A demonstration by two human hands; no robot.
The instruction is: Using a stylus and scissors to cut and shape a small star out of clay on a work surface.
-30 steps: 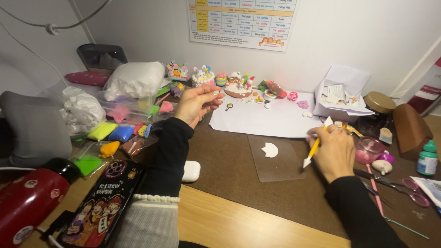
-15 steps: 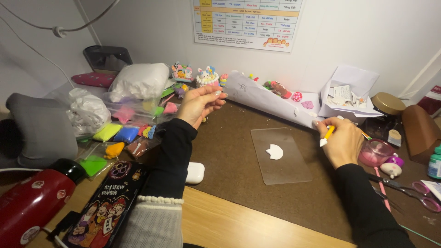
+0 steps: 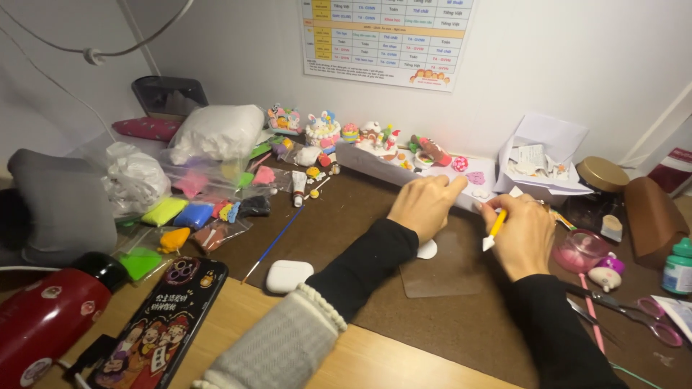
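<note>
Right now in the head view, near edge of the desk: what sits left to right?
Red bottle → phone → white earbud case → left hand → right hand holding a yellow tool → pink bowl → scissors → green-capped bottle.

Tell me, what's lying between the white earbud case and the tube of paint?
In the head view, a thin blue-handled paintbrush lies on the brown mat between the white earbud case and the paint tube.
</note>
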